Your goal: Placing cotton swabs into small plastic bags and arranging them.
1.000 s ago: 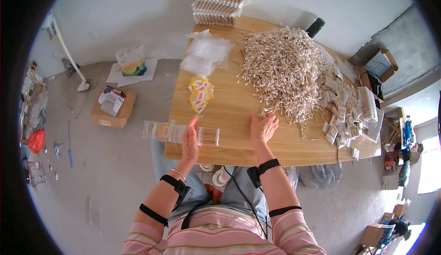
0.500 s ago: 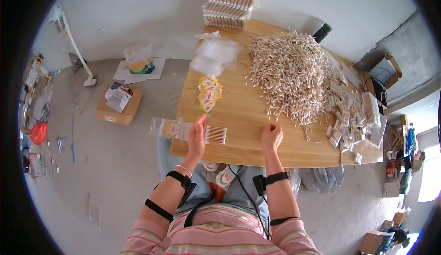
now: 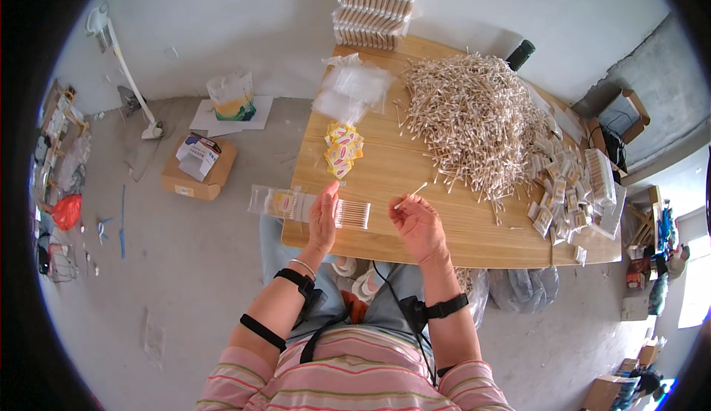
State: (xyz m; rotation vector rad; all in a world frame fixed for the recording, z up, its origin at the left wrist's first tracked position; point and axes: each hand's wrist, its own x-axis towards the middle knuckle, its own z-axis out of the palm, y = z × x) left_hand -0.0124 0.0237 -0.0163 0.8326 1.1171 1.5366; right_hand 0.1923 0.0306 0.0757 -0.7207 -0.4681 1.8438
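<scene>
Right hand [image 3: 418,222] pinching cotton swab [image 3: 411,195], long axis slanting far-right, above bench [image 3: 415,166]. Left hand [image 3: 323,217] lying flat, fingers extended, on clear swab packet [image 3: 311,208], left of swab.

1 thin cotton swab [image 3: 410,195] tilted above the table edge, clear swab packet [image 3: 311,207] flat alongside

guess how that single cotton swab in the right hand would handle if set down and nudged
The cotton swab is a thin straight stick pinched in the right hand, so it is probably very light and fairly stiff. Being round and slim, it would likely roll on the smooth wooden table.
</scene>
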